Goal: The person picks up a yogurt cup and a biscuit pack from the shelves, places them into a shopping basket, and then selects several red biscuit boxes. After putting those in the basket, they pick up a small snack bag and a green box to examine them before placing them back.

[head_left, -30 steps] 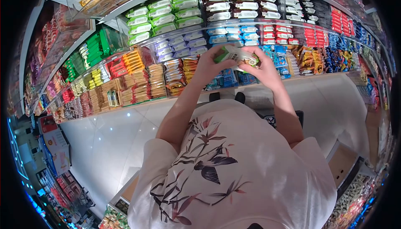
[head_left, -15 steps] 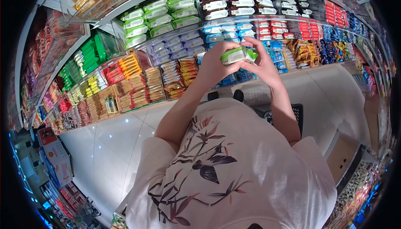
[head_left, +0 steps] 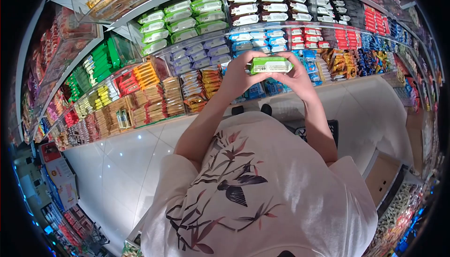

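Note:
A green and white snack packet (head_left: 271, 65) is held up between my two hands, its printed white side facing me. My left hand (head_left: 240, 75) is closed on the packet's left end. On the other end, my right hand (head_left: 298, 76) grips it with thumb below and fingers above. Behind my hands the shelf carries similar green and white packets (head_left: 182, 24) in stacked rows. To their right are dark brown and white packets (head_left: 273, 7), and below them lie purple packets (head_left: 199, 56) and blue packets (head_left: 258, 40).
Tiered shelves of packaged snacks curve around the front. A black basket (head_left: 328, 131) stands on the pale tiled floor (head_left: 126, 168) near my right forearm. Cardboard boxes (head_left: 61, 177) are at the lower left, and an open carton (head_left: 382, 175) is at the right.
The packet has turned so its printed white side now faces me more squarely. My right fingers have shifted from above its top toward its right end. Both hands still hold it.

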`<action>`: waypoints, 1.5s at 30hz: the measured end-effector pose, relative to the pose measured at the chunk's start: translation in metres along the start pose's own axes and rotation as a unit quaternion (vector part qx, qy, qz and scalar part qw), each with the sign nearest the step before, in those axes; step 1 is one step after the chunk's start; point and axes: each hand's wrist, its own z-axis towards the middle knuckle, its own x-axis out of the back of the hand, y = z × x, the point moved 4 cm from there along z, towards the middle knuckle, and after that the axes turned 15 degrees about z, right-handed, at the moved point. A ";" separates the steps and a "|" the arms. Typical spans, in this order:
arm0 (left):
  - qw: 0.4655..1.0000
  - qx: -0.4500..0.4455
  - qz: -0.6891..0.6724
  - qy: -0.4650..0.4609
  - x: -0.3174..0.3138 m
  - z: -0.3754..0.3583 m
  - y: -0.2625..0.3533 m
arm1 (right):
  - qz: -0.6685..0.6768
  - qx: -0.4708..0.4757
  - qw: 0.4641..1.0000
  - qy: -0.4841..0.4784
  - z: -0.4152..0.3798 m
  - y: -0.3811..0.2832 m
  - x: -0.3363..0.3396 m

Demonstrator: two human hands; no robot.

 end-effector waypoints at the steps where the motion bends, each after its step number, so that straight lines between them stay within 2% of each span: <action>1: 1.000 0.001 0.006 -0.002 0.001 -0.001 -0.003 | -0.081 0.035 0.996 -0.008 0.001 -0.006 -0.004; 2: 1.000 0.000 0.007 -0.004 0.001 -0.002 -0.006 | -0.163 0.069 0.984 -0.015 0.002 -0.013 -0.008; 5: 1.000 0.010 0.004 -0.027 0.002 -0.008 -0.020 | -0.232 0.000 0.972 -0.037 0.000 -0.016 -0.015; 7: 0.997 0.032 -0.006 -0.065 0.004 -0.011 -0.030 | -0.225 -0.029 0.972 -0.060 -0.001 -0.015 -0.017; 12: 0.987 0.021 0.065 -0.143 0.012 -0.015 -0.024 | -0.192 -0.141 0.966 -0.097 -0.007 -0.007 -0.015; 16: 0.970 -0.002 0.118 -0.212 0.019 -0.007 -0.013 | -0.235 -0.140 0.953 -0.133 -0.003 -0.003 -0.018; 17: 0.965 0.003 0.127 -0.230 0.025 0.000 -0.009 | -0.218 -0.109 0.964 -0.109 -0.003 -0.003 -0.019; 18: 0.959 0.008 0.135 -0.249 0.031 0.008 -0.010 | -0.216 -0.116 0.965 -0.098 -0.002 -0.002 -0.020; 19: 0.972 -0.070 0.087 -0.205 0.043 0.022 -0.012 | -0.214 -0.124 0.965 -0.086 -0.001 -0.001 -0.021; 21: 0.982 -0.080 0.167 -0.048 0.075 0.048 -0.025 | -0.202 -0.134 0.968 -0.070 0.000 0.003 -0.021; 23: 0.940 -0.079 0.317 0.100 0.113 0.076 -0.042 | -0.182 -0.136 0.972 -0.062 0.001 0.012 -0.021; 25: 0.930 0.019 0.345 0.123 0.146 0.094 -0.065 | -0.188 -0.132 0.971 -0.063 0.001 0.015 -0.023; 28: 0.849 -0.041 0.462 0.254 0.175 0.110 -0.106 | -0.194 -0.139 0.969 -0.066 0.002 0.015 -0.027; 29: 0.841 -0.032 0.482 0.245 0.179 0.115 -0.117 | -0.184 -0.138 0.971 -0.064 0.003 0.017 -0.026; 32: 0.764 -0.065 0.611 0.197 0.174 0.126 -0.122 | -0.168 -0.143 0.974 -0.058 0.007 0.029 -0.021; 34: 0.752 -0.075 0.620 0.213 0.168 0.124 -0.122 | -0.168 -0.158 0.972 -0.047 0.013 0.027 -0.024; 36: 0.741 -0.073 0.630 0.219 0.167 0.125 -0.122 | -0.205 -0.119 0.970 -0.053 0.025 0.022 -0.028; 37: 0.733 -0.103 0.626 0.245 0.167 0.125 -0.117 | -0.222 -0.099 0.968 -0.055 0.031 0.018 -0.029; 40: 0.716 -0.107 0.648 0.237 0.172 0.134 -0.119 | -0.301 0.023 0.952 -0.049 0.069 0.002 -0.046; 42: 0.724 -0.075 0.658 0.194 0.175 0.138 -0.124 | -0.278 0.024 0.959 -0.058 0.102 -0.014 -0.064; 45: 0.727 -0.036 0.664 0.173 0.187 0.139 -0.126 | -0.343 0.080 0.933 -0.069 0.151 -0.026 -0.082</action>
